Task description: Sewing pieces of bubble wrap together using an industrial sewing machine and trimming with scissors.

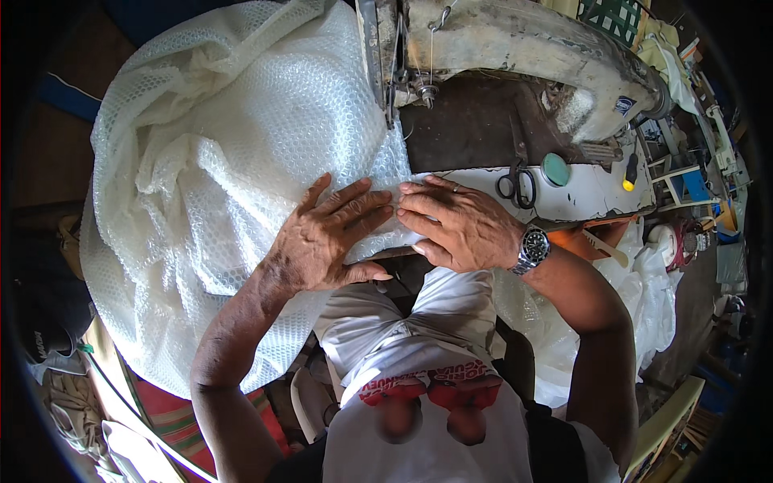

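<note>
A big sheet of white bubble wrap (233,161) lies heaped over the left side of a sewing table. My left hand (326,237) presses flat on its near edge, fingers spread and pointing right. My right hand (455,221), with a steel wristwatch, lies flat beside it, fingers pointing left, fingertips almost meeting the left hand's. Both hands hold the wrap down just in front of the needle (392,97) of a worn cream sewing machine (531,48).
Black-handled scissors (517,183), a round teal object (555,169) and a yellow-tipped tool (630,173) lie on the white table top (588,197) to the right. More clear plastic (636,298) hangs at the right. Striped cloth (173,419) sits lower left.
</note>
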The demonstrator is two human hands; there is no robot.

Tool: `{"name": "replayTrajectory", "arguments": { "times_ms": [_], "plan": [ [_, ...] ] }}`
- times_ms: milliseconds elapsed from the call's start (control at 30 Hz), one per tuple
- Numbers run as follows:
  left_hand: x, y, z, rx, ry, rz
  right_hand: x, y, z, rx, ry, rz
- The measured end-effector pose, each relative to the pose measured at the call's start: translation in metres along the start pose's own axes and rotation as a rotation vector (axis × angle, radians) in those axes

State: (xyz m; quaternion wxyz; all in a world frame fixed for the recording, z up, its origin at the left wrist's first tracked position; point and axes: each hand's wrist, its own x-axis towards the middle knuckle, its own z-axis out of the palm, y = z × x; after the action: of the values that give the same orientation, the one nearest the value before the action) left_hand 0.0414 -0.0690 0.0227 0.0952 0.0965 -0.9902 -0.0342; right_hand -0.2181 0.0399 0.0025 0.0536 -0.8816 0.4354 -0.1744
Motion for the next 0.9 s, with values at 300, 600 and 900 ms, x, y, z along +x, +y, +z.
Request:
{"name": "replayTrajectory", "arguments": {
  "times_ms": [300, 600, 900],
  "plan": [
    [0.127, -0.124, -0.010, -0.546, 0.347, -0.440, 0.002, 0.000, 0.001, -0.023, 0.017, 0.015],
    [0.148, -0.205, 0.066, -0.882, 0.039, -0.146, -0.005, 0.004, 0.002, 0.056, 0.035, 0.073],
    [0.141, -0.181, 0.063, 0.137, 0.241, 0.030, -0.007, 0.027, 0.002, 0.058, -0.009, 0.066]
  ]
}}
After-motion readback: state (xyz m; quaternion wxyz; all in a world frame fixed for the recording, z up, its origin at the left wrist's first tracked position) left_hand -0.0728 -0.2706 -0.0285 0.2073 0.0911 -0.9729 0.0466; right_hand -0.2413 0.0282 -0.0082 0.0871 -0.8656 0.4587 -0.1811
